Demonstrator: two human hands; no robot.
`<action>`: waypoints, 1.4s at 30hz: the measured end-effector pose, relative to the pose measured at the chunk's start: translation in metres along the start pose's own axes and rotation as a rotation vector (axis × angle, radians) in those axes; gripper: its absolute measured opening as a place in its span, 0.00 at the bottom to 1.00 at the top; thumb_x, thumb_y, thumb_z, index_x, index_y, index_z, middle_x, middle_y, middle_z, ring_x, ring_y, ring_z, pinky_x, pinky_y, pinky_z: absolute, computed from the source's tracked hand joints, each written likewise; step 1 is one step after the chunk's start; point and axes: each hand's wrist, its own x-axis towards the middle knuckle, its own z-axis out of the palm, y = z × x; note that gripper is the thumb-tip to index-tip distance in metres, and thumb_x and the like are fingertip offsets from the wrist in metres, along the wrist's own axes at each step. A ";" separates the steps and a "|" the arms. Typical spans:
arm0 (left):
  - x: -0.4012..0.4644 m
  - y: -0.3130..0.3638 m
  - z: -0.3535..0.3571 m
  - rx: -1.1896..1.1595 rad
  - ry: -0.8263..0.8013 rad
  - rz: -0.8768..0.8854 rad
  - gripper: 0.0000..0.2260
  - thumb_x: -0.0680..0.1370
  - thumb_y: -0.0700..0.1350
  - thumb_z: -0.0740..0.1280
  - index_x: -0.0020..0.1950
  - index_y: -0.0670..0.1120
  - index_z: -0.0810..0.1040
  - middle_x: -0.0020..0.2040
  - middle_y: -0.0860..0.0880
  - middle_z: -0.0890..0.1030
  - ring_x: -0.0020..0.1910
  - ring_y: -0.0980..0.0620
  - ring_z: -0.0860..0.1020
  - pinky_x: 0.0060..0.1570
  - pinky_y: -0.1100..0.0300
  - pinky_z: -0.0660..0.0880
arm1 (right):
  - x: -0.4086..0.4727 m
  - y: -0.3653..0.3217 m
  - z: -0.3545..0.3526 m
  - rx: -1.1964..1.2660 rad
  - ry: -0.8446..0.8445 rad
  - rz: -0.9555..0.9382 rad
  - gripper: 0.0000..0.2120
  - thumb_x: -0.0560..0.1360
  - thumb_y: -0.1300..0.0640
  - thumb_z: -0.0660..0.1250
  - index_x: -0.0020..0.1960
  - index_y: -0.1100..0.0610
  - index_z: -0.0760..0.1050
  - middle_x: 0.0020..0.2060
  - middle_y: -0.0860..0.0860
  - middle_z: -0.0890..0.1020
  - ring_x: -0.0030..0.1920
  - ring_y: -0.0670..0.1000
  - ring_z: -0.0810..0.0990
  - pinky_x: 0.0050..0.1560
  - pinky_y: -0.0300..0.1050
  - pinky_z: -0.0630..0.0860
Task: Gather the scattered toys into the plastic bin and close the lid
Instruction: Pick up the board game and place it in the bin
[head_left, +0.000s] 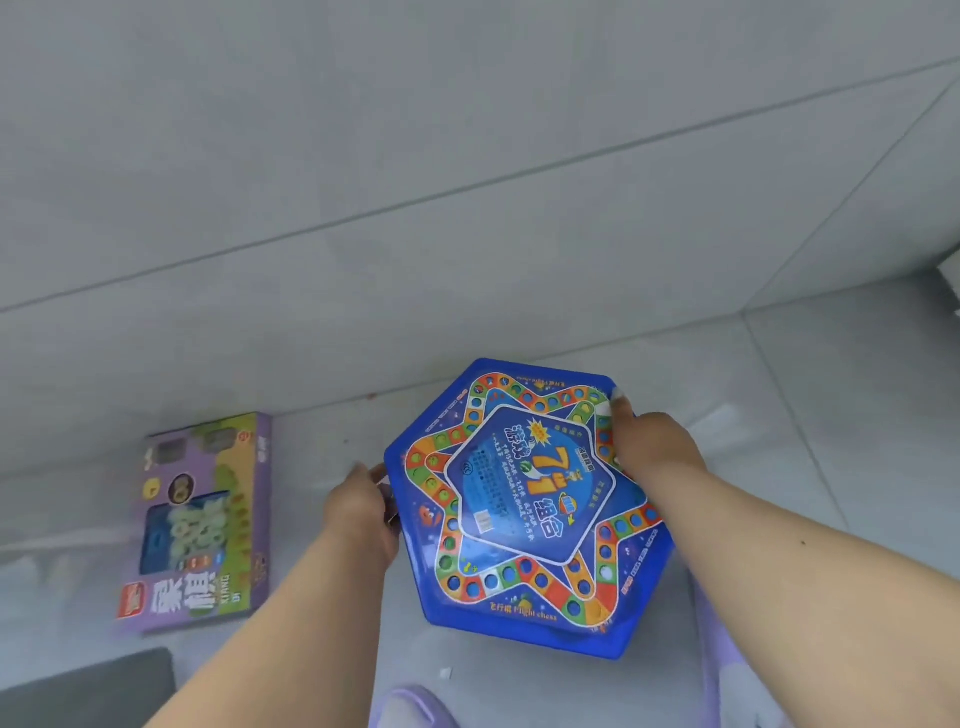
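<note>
A blue hexagonal game board (530, 514) with a coloured star-shaped track is held above the grey tiled floor between both my hands. My left hand (363, 512) grips its left edge, fingers curled round the rim. My right hand (649, 441) grips the upper right edge, thumb on the printed top. A purple boxed chess set (200, 525) lies flat on the floor to the left, close to the wall. No plastic bin is in view.
A grey tiled wall (467, 182) rises just behind the board and the box. A dark mat or object (88, 691) fills the bottom left corner. A purple slipper (415, 706) shows at the bottom edge, and a translucent purple edge (709, 649) runs along the right.
</note>
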 end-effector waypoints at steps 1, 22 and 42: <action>0.006 0.002 -0.011 -0.052 0.006 -0.016 0.23 0.81 0.59 0.53 0.56 0.43 0.77 0.46 0.43 0.77 0.45 0.45 0.78 0.57 0.46 0.76 | -0.004 -0.004 0.006 -0.015 0.002 -0.006 0.33 0.77 0.33 0.44 0.52 0.59 0.75 0.50 0.58 0.80 0.43 0.54 0.75 0.42 0.44 0.70; 0.056 0.022 -0.158 -0.556 0.346 -0.084 0.22 0.80 0.60 0.54 0.68 0.49 0.70 0.63 0.49 0.78 0.58 0.51 0.78 0.48 0.60 0.74 | -0.052 -0.064 0.109 -0.235 0.047 -0.264 0.32 0.79 0.37 0.40 0.48 0.62 0.72 0.50 0.64 0.78 0.50 0.62 0.76 0.49 0.49 0.70; 0.082 0.016 -0.193 -0.547 0.275 -0.188 0.12 0.76 0.57 0.67 0.41 0.49 0.74 0.33 0.53 0.77 0.25 0.58 0.69 0.23 0.69 0.64 | -0.077 -0.093 0.115 -0.322 -0.014 -0.323 0.28 0.82 0.46 0.43 0.66 0.64 0.70 0.56 0.66 0.76 0.56 0.63 0.74 0.56 0.49 0.70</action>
